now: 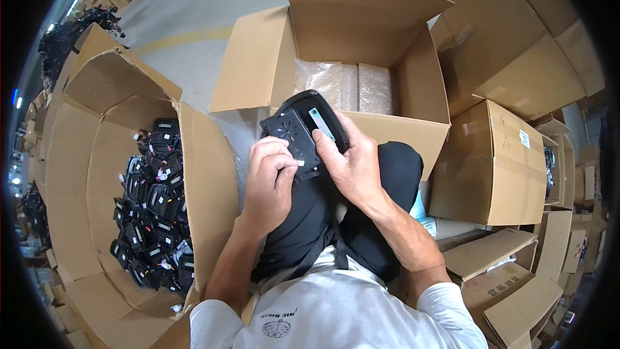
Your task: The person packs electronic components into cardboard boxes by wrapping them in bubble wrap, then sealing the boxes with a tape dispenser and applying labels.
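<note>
both of your hands close on one black plastic device (303, 132), held up over your lap. your right hand (349, 165) wraps its right edge, fingers curled over the top and thumb lying across the flat face beside a pale, narrow label strip. your left hand (271, 178) pinches the lower left corner, fingertips bent in against a small white tab there. the device is a rounded, matte shell with a ring of small vent holes in its face.

under it, your knees in dark trousers (381, 174) press together, and a black apron strap crosses your white long-sleeved shirt (336, 313).

just to your left stands a big open cardboard box (206, 181), its wall bowed, heaped with many more black devices (152, 207) of the same kind, glossy and tangled with small white tags.

straight ahead, touching your knees, a second open carton (342, 32) holds bubble-wrapped packets (342, 87) standing on edge, their film crinkled and shiny.

to your right, closed and flattened brown cartons (497, 168) stack up, corners crisp.

beyond lies a smooth grey concrete floor (194, 6) with a faint yellow line.
</note>
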{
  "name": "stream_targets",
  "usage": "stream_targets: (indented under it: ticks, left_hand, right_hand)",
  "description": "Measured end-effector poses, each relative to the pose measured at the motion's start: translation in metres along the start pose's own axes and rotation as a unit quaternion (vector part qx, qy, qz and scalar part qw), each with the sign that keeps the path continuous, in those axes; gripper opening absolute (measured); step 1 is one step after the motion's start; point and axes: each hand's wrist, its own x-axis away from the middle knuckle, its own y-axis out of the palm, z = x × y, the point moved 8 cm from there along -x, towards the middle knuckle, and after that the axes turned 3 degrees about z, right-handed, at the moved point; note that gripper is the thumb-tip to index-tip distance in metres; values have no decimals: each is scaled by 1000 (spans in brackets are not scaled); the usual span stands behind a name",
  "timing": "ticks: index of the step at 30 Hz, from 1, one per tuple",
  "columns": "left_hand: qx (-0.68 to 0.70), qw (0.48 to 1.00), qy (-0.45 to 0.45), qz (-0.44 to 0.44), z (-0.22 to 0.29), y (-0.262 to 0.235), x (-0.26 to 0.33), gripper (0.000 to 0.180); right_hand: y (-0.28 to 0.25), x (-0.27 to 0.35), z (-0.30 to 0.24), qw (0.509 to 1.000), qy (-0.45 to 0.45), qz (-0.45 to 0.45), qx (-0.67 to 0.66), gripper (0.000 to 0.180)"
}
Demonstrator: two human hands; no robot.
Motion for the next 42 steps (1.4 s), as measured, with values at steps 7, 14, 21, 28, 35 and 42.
stream_targets:
  ticks: [7,14,21,28,35,42]
  left_hand:
    - [272,954,-114,53,12,-47,-29,8]
    - [358,877,-321,-28,-32,-8,-14,16]
    - [398,826,-382,-116,-38,32,4,21]
    - [344,829,-425,-113,-44,15,6,21]
    - [312,836,-426,-151,-29,5,58,16]
    - [263,882,-372,-118,-10,0,95,7]
  right_hand:
    - [-25,8,-6,999,-22,-7,38,37]
    - [-10,74,-11,895,-137,-365,215,53]
    - [-27,38,-32,986,-34,-129,102,27]
    - [-26,40,-24,977,-49,-167,125,24]
    - [-5,95,14,879,-152,-370,260,41]
    - [1,110,37,890,-114,-352,267,17]
